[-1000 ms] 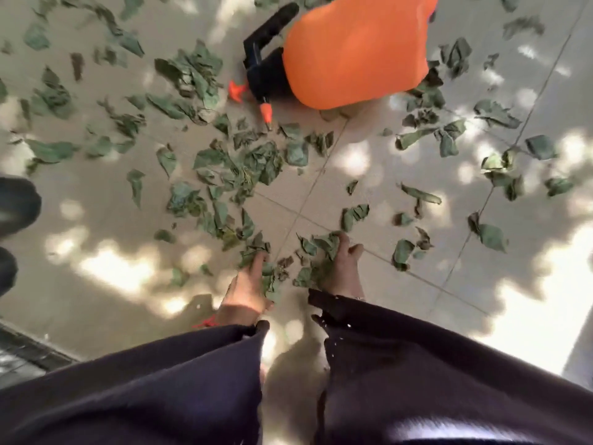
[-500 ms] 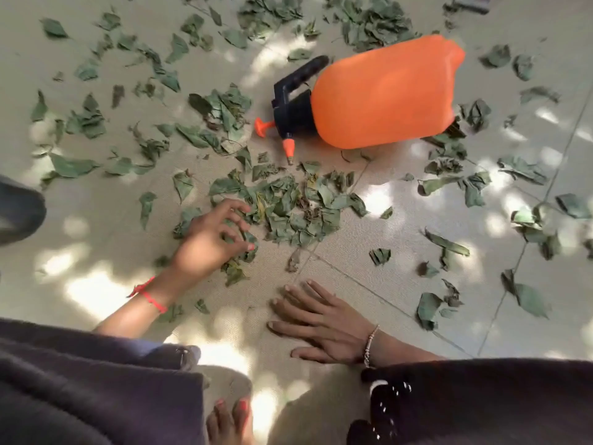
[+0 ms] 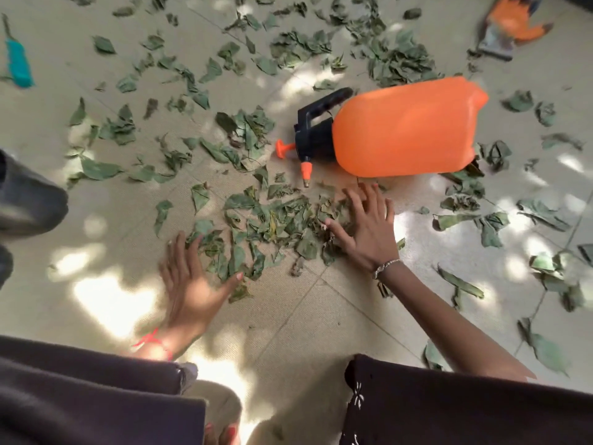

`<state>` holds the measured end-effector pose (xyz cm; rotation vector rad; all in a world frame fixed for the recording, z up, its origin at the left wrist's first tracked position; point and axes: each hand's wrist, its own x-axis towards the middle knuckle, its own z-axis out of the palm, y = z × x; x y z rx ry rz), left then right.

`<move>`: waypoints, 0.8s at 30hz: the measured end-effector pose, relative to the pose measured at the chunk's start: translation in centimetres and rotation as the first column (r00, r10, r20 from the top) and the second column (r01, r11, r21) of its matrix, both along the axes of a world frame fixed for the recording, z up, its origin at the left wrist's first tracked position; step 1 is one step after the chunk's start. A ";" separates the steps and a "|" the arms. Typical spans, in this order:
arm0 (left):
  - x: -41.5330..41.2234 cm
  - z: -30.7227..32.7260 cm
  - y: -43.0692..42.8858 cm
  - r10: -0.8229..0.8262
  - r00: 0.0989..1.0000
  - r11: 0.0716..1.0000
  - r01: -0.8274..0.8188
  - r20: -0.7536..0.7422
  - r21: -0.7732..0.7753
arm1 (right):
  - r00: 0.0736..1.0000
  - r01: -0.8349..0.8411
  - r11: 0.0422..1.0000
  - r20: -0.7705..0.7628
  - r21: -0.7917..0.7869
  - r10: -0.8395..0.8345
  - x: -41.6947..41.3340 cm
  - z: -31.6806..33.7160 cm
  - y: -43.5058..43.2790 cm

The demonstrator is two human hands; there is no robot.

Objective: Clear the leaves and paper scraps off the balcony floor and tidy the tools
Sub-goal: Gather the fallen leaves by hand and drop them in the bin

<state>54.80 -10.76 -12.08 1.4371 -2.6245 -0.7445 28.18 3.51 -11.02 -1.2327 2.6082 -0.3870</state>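
A: Where are the leaves [image 3: 269, 226]?
B: Heaped on the balcony floor [image 3: 288, 322], just beside the orange pressure sprayer [image 3: 407, 126]. The left hand [image 3: 192, 284] and right hand [image 3: 365, 229] flank them, flat, fingers straight, grasping nothing.
A: Best approach?
B: The person should probably sweep both palms inward, low against the tiles.

Dappled sun patches on shaded floor [image 3: 288, 322], glare near bottom, motion blur toward wide-angle edges
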 end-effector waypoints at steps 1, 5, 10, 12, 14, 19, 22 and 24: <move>-0.6 -0.2 -0.2 -0.032 0.999 0.999 0.032 -0.007 0.008 | 0.997 -0.064 0.998 0.046 0.002 0.064 -0.2 -0.1 0.1; -3.0 -0.2 -0.9 -0.154 0.987 0.988 0.154 -0.050 -0.018 | 0.955 -0.263 0.960 0.118 -0.099 0.273 0.3 -0.4 0.3; -5.3 0.3 -3.5 -0.227 0.973 0.974 0.226 -0.047 -0.033 | 0.965 -0.230 0.969 0.105 -0.090 0.239 -1.7 -0.3 -1.2; -6.1 0.4 -4.6 -0.283 0.959 0.958 0.282 -0.027 -0.042 | 0.926 -0.345 0.933 0.125 -0.102 0.356 -0.9 -0.3 -1.2; -6.9 0.5 -5.4 -0.344 0.939 0.939 0.343 -0.009 -0.029 | 0.913 -0.339 0.927 0.182 -0.162 0.366 -0.5 -0.3 -1.0; -9.1 0.9 -6.8 -0.470 0.883 0.882 0.470 -0.001 0.030 | 0.922 -0.293 0.943 0.212 -0.159 0.323 -1.2 -0.4 -2.2; -9.8 0.7 -7.0 -0.528 0.849 0.847 0.527 -0.004 0.065 | 0.881 -0.377 0.910 0.237 -0.174 0.410 -0.2 -0.3 -2.5; -9.7 0.7 -6.8 -0.577 0.817 0.813 0.577 -0.024 0.079 | 0.850 -0.343 0.914 0.342 -0.214 0.400 0.3 -0.1 -2.3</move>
